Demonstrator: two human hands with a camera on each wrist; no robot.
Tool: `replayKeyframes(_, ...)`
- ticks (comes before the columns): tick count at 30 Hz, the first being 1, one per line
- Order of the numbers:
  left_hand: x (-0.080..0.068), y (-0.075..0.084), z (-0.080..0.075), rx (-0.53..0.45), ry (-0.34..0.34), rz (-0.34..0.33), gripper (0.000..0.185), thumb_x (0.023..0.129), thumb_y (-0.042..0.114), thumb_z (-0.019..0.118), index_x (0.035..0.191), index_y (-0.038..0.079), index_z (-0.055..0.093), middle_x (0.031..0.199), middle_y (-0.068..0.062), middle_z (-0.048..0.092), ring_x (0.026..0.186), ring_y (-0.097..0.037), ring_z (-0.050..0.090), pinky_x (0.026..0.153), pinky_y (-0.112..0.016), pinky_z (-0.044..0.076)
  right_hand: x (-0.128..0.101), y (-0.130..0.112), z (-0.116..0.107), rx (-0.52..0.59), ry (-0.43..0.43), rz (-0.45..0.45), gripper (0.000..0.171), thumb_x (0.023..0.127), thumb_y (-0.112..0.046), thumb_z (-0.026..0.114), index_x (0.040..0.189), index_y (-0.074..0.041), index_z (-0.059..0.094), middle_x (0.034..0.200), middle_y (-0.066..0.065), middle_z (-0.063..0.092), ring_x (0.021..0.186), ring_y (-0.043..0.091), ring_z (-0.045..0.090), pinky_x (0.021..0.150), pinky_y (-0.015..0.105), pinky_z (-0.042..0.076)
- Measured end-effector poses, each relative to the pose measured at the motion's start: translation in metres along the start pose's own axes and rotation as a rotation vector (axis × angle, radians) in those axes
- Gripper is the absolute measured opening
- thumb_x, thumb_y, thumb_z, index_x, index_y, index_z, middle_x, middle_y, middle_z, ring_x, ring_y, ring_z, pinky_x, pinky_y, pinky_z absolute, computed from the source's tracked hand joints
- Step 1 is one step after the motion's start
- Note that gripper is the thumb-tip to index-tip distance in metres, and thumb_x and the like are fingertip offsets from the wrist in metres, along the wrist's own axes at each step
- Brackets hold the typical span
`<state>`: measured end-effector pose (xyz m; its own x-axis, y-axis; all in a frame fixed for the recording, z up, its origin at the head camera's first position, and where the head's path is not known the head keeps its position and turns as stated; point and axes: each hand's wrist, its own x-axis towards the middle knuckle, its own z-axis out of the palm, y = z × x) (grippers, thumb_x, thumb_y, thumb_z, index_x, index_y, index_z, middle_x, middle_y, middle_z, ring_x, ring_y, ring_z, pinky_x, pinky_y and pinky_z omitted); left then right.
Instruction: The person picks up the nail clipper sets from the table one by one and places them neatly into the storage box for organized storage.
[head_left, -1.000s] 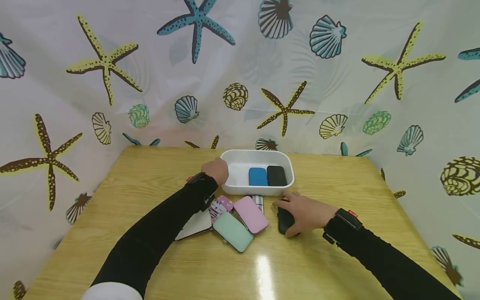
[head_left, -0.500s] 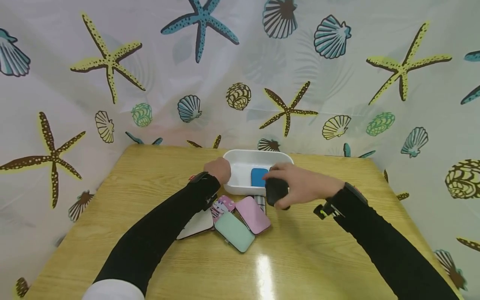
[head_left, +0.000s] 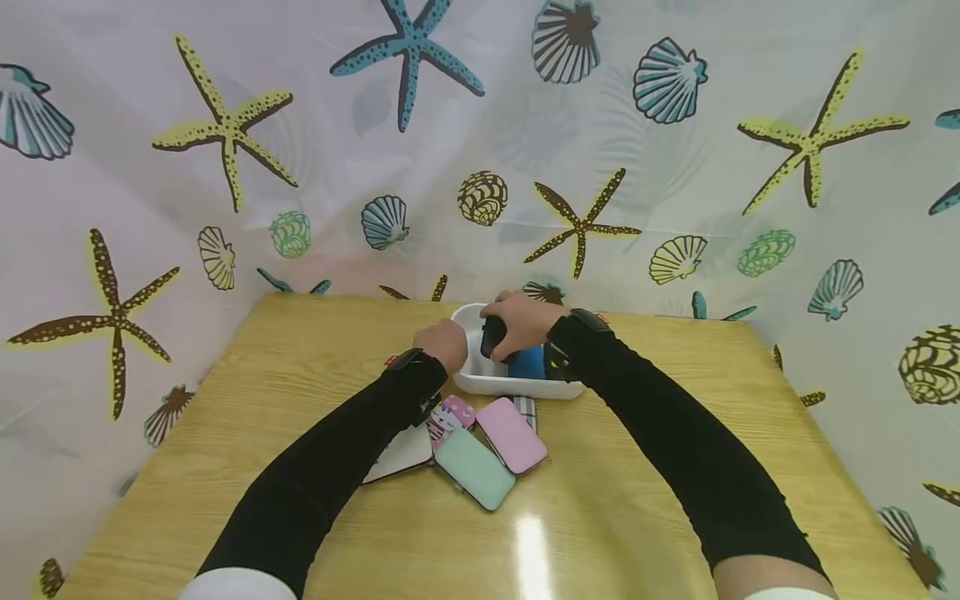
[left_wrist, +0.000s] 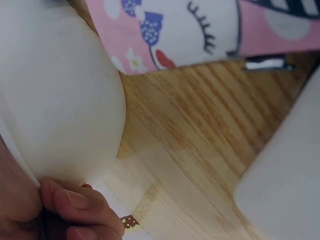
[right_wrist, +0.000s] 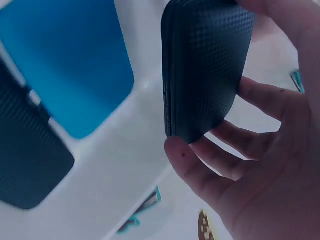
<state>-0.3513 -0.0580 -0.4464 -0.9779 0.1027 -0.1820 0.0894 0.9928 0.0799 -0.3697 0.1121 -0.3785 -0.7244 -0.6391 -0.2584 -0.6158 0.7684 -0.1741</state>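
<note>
My right hand (head_left: 519, 321) holds a small black hard case (head_left: 492, 336) over the left part of a white plastic bin (head_left: 517, 387). In the right wrist view, the textured case stands on edge between the fingertips and thumb. A blue case (right_wrist: 70, 65) lies in the bin, with a second black case (right_wrist: 25, 145) beside it; in the head view my right wrist partly covers them. My left hand (head_left: 442, 344) is at the bin's left end. Its curled fingers (left_wrist: 75, 200) grip the rim in the left wrist view.
In front of the bin lie a pink case (head_left: 512, 435), a mint-green case (head_left: 476, 468), a pink patterned case (head_left: 452, 414), a plaid case (head_left: 527, 408) and a whitish case (head_left: 399, 452), partly hidden by my left forearm. A shell-print curtain (head_left: 420, 158) hangs behind the wooden table (head_left: 315, 533).
My right hand has picked the black case up from the table right of the pink case and carried it up and left over the bin. My left hand has stayed at the bin's left end.
</note>
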Motion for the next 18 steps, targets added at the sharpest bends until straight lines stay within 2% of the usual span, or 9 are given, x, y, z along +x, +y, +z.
replayKeyframes(4, 0.002, 0.002, 0.003, -0.006, 0.022, -0.014, 0.024, 0.103, 0.025, 0.054, 0.110, 0.009, 0.071, 0.108, -0.007, 0.067, 0.087, -0.023, 0.069, 0.077, -0.043, 0.059, 0.020, -0.005, 0.008, -0.047, -0.026, -0.027, 0.079, 0.083, -0.043, 0.079, 0.149, -0.015, 0.048, 0.138, 0.016, 0.051, 0.112, 0.030, 0.050, 0.092, 0.041, 0.047)
replayKeyframes(9, 0.001, 0.004, 0.004, -0.033, 0.031, -0.014, 0.025, 0.103, 0.026, 0.056, 0.112, 0.008, 0.070, 0.106, -0.008, 0.068, 0.087, -0.024, 0.070, 0.075, -0.043, 0.059, 0.036, -0.008, 0.021, -0.053, -0.061, -0.065, 0.075, 0.079, -0.039, 0.084, 0.143, -0.014, 0.054, 0.136, 0.015, 0.057, 0.119, 0.030, 0.053, 0.102, 0.041, 0.045)
replayKeyframes(15, 0.002, 0.002, 0.004, -0.036, 0.010, -0.013, 0.027, 0.103, 0.027, 0.054, 0.110, 0.008, 0.071, 0.108, -0.007, 0.069, 0.090, -0.023, 0.069, 0.079, -0.044, 0.059, 0.047, -0.004, 0.033, -0.082, -0.143, -0.099, 0.064, 0.077, -0.032, 0.086, 0.133, -0.011, 0.063, 0.118, 0.006, 0.069, 0.103, 0.019, 0.058, 0.100, 0.033, 0.047)
replayKeyframes(18, 0.004, 0.001, 0.004, -0.030, 0.026, -0.012, 0.027, 0.102, 0.028, 0.056, 0.109, 0.008, 0.071, 0.108, -0.007, 0.070, 0.091, -0.024, 0.070, 0.079, -0.045, 0.058, 0.049, -0.004, 0.032, -0.058, -0.199, -0.103, 0.059, 0.081, -0.026, 0.084, 0.134, -0.011, 0.063, 0.119, 0.005, 0.069, 0.101, 0.017, 0.058, 0.100, 0.033, 0.048)
